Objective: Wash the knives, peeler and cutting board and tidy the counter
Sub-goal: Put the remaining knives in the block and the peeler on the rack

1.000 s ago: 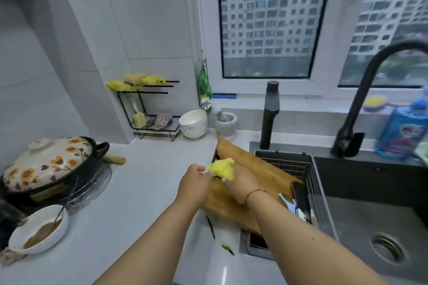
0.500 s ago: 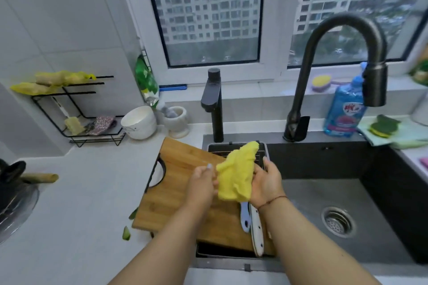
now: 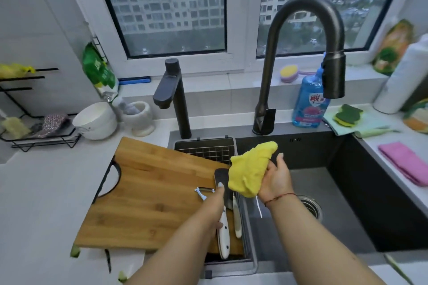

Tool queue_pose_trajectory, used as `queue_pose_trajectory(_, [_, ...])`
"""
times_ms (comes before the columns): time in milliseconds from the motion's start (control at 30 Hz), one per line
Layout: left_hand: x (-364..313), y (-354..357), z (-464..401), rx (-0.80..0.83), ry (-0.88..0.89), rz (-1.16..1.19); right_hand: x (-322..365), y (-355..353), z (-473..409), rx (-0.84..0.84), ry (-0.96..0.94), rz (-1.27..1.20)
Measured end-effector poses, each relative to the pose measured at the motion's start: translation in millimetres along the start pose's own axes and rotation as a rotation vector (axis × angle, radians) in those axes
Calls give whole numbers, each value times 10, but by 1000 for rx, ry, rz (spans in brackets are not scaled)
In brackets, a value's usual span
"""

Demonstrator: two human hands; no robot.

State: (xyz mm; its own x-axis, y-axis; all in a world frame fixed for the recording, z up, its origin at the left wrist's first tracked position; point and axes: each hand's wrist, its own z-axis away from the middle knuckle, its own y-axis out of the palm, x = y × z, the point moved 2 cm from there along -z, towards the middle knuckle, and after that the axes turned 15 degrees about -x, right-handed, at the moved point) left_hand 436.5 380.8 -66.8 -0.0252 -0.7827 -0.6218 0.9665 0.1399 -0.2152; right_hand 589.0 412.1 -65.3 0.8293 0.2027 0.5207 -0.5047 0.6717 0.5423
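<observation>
A wooden cutting board lies partly on the counter and partly over a wire drain basket at the sink's left end. A small peeler rests on the board's right side. My left hand grips a white-handled knife with a dark blade at the board's right edge, with one finger reaching onto the blade. A second white-handled knife lies just to its right. My right hand holds a bunched yellow cloth above the basket's edge.
The dark sink lies to the right under a tall black faucet. Behind stand a blue soap bottle and a green sponge. A pink cloth is at right, a white bowl at left. Green peel scraps lie near the board.
The view has swung right toward the sink. My left hand let go of the yellow cloth and dropped onto the knife; my right hand keeps the cloth, now further right.
</observation>
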Motion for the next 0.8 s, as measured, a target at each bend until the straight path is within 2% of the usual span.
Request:
queue_pose_trajectory(100, [-41, 94, -62, -59, -17, 5, 56, -47, -36, 6, -4, -12])
queue_pose_trajectory(233, [-21, 174, -160, -55, 204, -204, 133, -80, -63, 10, -8, -22])
queue_pose_trajectory(367, [-109, 230, -177, -156, 261, -389, 184, -114, -108, 15, -8, -31])
queue_pose_trajectory(467, [-218, 272, -111, -142, 331, -888, 196, -133, -132, 18, 1, -35])
queue_pose_trajectory(533, [-195, 305, -195, -152, 376, -1023, 200, -145, -140, 16, 2, -36])
queue_pose_trajectory(633, [-102, 317, -281, -172, 438, -996, 214, -161, -150, 9, 7, -40])
queue_pose_trajectory(700, [-16, 323, -302, -141, 402, -942, 232, -166, -158, 9, 6, -38])
queue_pose_trajectory(767, [87, 336, -398, -209, 340, -809, 243, -165, -157, 11, 2, -40])
queue_pose_trajectory(800, [125, 364, -439, -205, 365, -827, 250, -166, -158, 11, 0, -38])
